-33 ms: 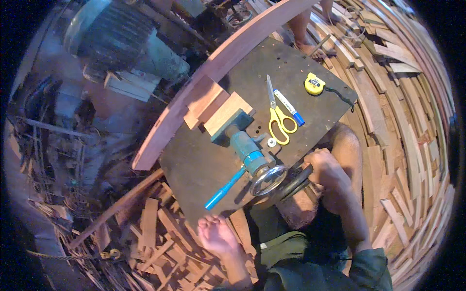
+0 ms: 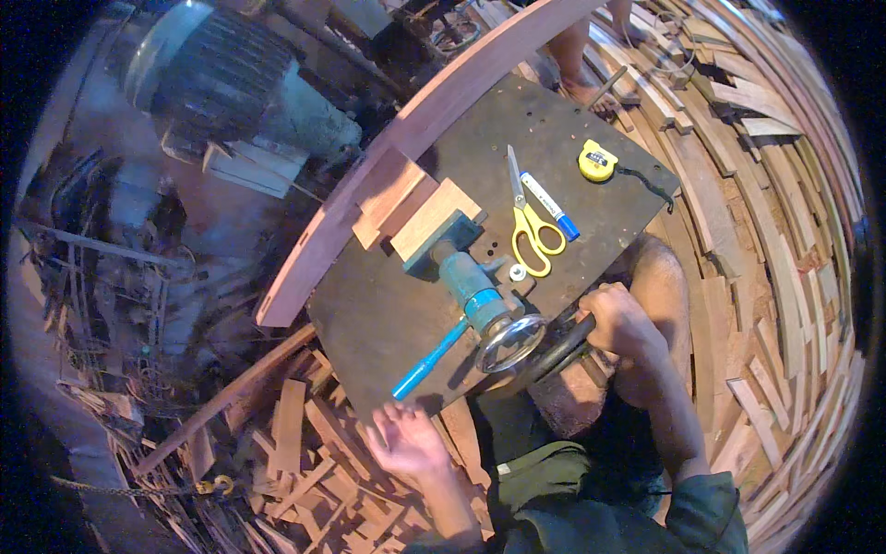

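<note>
My right hand is closed round the rim of a dark handwheel at the near edge of the metal table. Below the table's near left corner, my left hand is held palm up, fingers loosely bent and apart, holding nothing. Closest to it is the blue lever of a blue-green screw clamp, which has a chrome handwheel. The clamp's pad faces a light wooden block; beyond it another wooden block lies against a long curved plank.
Yellow-handled scissors, a blue-and-white marker and a yellow tape measure lie on the table. A large motor stands at far left. Wood offcuts and strips cover the floor. Another person's foot shows beyond the table.
My left hand has shifted slightly left and its fingers have spread a little. My right hand keeps its grip on the dark handwheel.
</note>
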`<state>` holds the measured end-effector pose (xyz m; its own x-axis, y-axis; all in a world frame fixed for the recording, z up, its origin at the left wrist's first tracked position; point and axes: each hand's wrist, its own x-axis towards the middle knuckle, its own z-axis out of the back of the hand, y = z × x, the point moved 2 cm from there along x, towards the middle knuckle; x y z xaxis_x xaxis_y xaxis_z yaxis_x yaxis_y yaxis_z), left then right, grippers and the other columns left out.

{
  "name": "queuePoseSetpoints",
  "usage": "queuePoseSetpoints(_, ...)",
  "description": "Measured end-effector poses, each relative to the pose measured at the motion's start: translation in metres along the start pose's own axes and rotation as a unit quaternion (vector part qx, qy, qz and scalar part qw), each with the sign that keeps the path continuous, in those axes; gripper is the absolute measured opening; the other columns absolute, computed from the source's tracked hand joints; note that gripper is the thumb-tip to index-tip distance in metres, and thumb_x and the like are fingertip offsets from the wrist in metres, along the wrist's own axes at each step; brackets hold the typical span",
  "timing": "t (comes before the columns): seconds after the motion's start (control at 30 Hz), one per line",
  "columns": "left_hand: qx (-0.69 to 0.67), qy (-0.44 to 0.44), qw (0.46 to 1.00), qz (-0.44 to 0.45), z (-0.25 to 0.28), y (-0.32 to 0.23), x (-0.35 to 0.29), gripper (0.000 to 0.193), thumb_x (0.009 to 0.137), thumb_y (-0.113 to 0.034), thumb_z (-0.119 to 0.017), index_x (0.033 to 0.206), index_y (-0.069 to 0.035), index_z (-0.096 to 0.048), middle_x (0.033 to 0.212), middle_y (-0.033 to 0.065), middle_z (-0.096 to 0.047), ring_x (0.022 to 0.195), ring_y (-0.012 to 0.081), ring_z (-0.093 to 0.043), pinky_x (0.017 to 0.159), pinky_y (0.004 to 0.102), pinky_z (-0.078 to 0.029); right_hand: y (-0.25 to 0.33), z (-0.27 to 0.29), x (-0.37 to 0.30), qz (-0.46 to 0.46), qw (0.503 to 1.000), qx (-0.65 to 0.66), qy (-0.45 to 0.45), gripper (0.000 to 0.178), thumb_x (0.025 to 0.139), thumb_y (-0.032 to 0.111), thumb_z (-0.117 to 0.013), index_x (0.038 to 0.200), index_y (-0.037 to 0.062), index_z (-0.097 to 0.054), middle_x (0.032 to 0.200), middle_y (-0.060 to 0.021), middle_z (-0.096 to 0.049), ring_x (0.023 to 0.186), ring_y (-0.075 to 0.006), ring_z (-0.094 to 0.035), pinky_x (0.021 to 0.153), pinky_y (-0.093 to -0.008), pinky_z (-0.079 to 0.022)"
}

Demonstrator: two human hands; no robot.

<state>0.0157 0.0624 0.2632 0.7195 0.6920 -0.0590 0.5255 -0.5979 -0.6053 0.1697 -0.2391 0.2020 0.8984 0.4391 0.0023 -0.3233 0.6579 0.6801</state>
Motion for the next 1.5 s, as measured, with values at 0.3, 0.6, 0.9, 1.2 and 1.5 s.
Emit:
queuePoseSetpoints(0.3,-0.306,0.159,0.932,0.114,-0.089,0.055,0.081,0.015,0.089,-0.023,-0.053,0.085,-0.008,-0.051,0.080,0.0026,-0.050,0.080,0.0167,-0.049,0.078,0.0324,-0.038,-0.002,0.005,0.009,0.003,1.000,-0.012,0.021,0.018,0.061,0.009,-0.068,0.078,0.0046,-0.070,0.079,-0.0190,-0.067,0.083,-0.0368,-0.064,0.083,-0.0430,-0.048)
queuePoseSetpoints(0.6,-0.239,0.101,0.965,0.047,-0.043,0.046,0.080,0.013,0.083,-0.011,-0.059,0.076,-0.010,-0.049,0.072,0.0001,-0.047,0.069,0.0141,-0.047,0.068,0.0293,-0.037,-0.001,0.008,0.003,0.006,0.999,-0.016,0.035,0.016,0.061,0.008,-0.067,0.077,0.0047,-0.069,0.079,-0.0185,-0.067,0.084,-0.0355,-0.064,0.082,-0.0418,-0.047)
queuePoseSetpoints(0.9,-0.087,0.313,0.945,-0.036,-0.176,0.063,0.046,0.037,0.097,-0.041,-0.044,0.077,-0.010,-0.049,0.077,0.0046,-0.049,0.079,0.0211,-0.046,0.078,0.0358,-0.036,-0.007,0.005,0.003,0.011,1.000,-0.004,0.027,0.018,0.061,0.009,-0.067,0.078,0.0050,-0.068,0.081,-0.0181,-0.065,0.088,-0.0359,-0.060,0.085,-0.0412,-0.044)
queuePoseSetpoints(1.2,0.261,0.368,0.872,-0.190,-0.178,0.064,0.100,0.046,0.101,-0.036,-0.030,0.077,-0.004,-0.053,0.081,0.0109,-0.052,0.086,0.0257,-0.052,0.088,0.0400,-0.042,-0.006,0.004,0.003,-0.008,1.000,-0.006,0.021,0.019,0.061,0.009,-0.070,0.079,0.0037,-0.068,0.079,-0.0187,-0.065,0.085,-0.0364,-0.062,0.083,-0.0417,-0.046)
queuePoseSetpoints(1.5,0.711,0.153,0.595,-0.342,-0.119,-0.033,0.408,0.046,0.099,-0.033,-0.045,0.081,0.004,-0.066,0.077,0.0112,-0.067,0.073,0.0191,-0.060,0.071,0.0333,-0.046,-0.005,0.002,0.008,-0.007,0.999,0.005,0.045,0.019,0.061,0.011,-0.071,0.079,0.0047,-0.067,0.083,-0.0186,-0.065,0.088,-0.0376,-0.060,0.081,-0.0416,-0.047)
